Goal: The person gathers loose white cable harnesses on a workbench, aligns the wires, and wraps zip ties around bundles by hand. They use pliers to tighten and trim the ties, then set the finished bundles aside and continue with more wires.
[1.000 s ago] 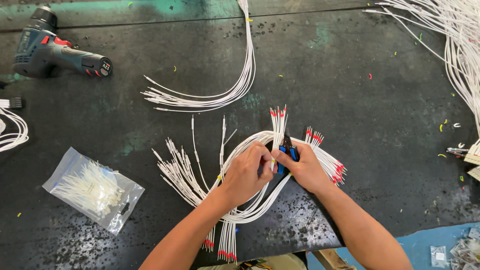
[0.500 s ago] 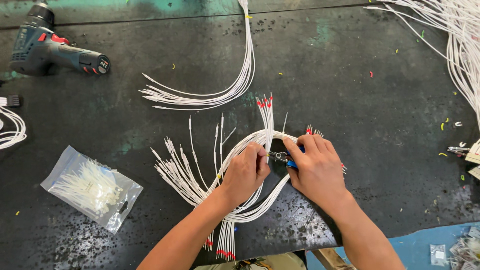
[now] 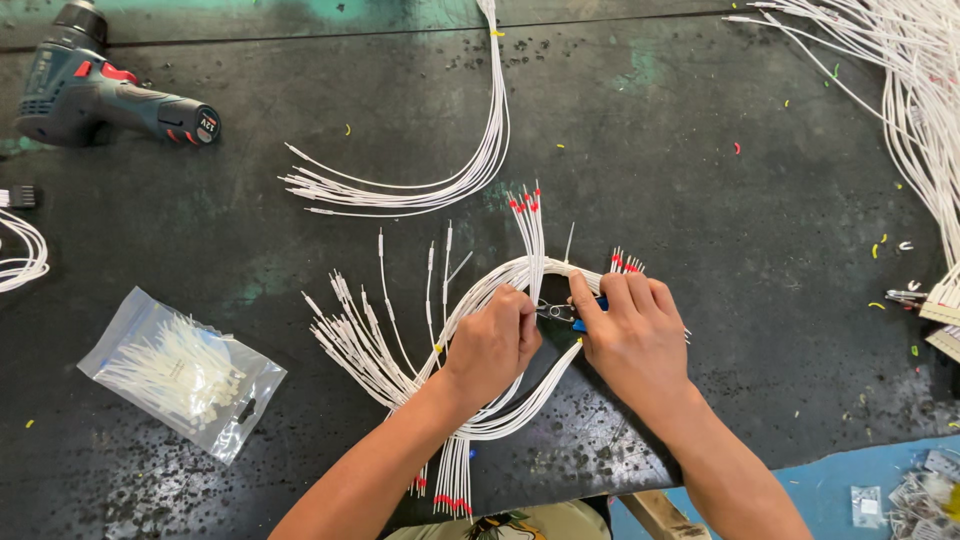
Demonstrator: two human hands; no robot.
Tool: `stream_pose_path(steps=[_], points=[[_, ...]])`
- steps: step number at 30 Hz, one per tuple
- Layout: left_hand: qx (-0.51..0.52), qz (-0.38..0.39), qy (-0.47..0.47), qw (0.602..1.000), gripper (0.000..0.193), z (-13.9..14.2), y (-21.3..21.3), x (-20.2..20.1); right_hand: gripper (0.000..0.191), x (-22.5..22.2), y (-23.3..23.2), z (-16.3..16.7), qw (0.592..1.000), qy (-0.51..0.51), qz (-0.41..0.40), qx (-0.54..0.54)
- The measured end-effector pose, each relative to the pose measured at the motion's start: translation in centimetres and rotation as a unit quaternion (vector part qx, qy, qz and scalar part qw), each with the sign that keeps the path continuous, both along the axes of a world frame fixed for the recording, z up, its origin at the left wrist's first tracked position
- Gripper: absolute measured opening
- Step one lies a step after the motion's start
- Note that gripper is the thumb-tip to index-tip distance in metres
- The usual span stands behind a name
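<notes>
A bundle of thin white wires with red-tipped ends lies looped on the black bench. My left hand pinches the bundle near its middle. My right hand grips small blue-handled cutters, whose metal jaws point left toward my left fingers and the wires. One red-tipped group stands up past my hands; another fans out behind my right fingers. More red ends lie near the bench's front edge.
A clear bag of white cable ties lies at the left. A cordless drill rests at the back left. A second curved wire bundle lies behind my hands, and a mass of white wires fills the right side.
The upright red-tipped wires have moved up and left. My right hand has slid over the cutters, turning their jaws toward my left hand.
</notes>
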State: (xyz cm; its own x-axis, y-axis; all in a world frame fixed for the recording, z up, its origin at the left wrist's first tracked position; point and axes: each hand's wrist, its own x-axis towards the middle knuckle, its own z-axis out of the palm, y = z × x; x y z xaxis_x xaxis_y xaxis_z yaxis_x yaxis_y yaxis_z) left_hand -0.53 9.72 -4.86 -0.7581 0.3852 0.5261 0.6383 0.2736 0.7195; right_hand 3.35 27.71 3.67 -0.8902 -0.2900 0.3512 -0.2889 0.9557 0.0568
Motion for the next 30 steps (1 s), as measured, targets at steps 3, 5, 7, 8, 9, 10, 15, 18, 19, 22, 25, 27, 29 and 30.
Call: stream_pose_path(steps=[3,5,7,8,9,10,15,18,19,22,25,27,29,30], points=[[-0.021,0.004,0.044,0.999,0.031,0.1,-0.2,0.0,0.043,0.1,0.1,-0.3,1.000,0.015,0.007,-0.012],[-0.026,0.005,0.056,0.998,0.031,0.2,-0.2,0.1,0.040,0.1,0.1,-0.6,1.000,0.006,0.004,-0.029],[-0.024,0.010,0.059,0.998,0.030,0.4,-0.1,0.1,0.037,0.1,0.2,-0.7,0.999,-0.004,-0.001,-0.045],[-0.013,0.007,0.035,0.999,0.029,0.5,-0.1,0.1,0.037,0.1,0.2,-0.7,0.999,-0.011,-0.004,-0.052],[-0.003,0.005,0.011,1.000,0.028,0.7,-0.1,0.1,0.036,0.0,0.2,-0.7,0.998,-0.017,-0.006,-0.060],[0.008,0.003,-0.012,1.000,0.027,0.9,-0.1,0.1,0.034,-0.1,0.3,-0.7,0.998,-0.014,-0.004,-0.067],[0.019,-0.026,-0.136,0.990,0.024,2.0,-0.9,0.2,0.037,-0.6,0.4,-0.8,0.995,-0.022,-0.004,-0.096],[0.019,-0.026,-0.152,0.988,0.027,2.2,-1.0,0.1,0.039,-0.8,0.5,-1.2,0.996,-0.026,-0.009,-0.079],[0.020,-0.023,-0.148,0.988,0.028,2.1,-1.0,0.1,0.038,-0.8,0.5,-1.3,0.996,-0.025,-0.025,-0.084],[0.003,-0.014,-0.145,0.989,0.025,1.8,-1.3,-0.1,0.038,-1.0,1.3,-1.5,0.992,-0.010,-0.080,-0.098],[0.004,-0.017,-0.169,0.986,0.024,1.7,-1.5,-0.2,0.035,-1.4,2.6,-1.5,0.985,0.016,-0.134,-0.104],[0.037,-0.031,-0.188,0.981,0.028,1.8,-1.7,-0.4,0.032,-1.8,2.9,-1.9,0.984,0.011,-0.152,-0.095],[0.051,-0.041,-0.233,0.970,0.027,2.1,-1.8,-0.5,0.034,-2.0,3.0,-2.2,0.983,0.010,-0.157,-0.091],[0.050,-0.043,-0.265,0.962,0.024,2.2,-1.9,-0.6,0.036,-2.1,3.0,-2.2,0.983,0.010,-0.160,-0.088]])
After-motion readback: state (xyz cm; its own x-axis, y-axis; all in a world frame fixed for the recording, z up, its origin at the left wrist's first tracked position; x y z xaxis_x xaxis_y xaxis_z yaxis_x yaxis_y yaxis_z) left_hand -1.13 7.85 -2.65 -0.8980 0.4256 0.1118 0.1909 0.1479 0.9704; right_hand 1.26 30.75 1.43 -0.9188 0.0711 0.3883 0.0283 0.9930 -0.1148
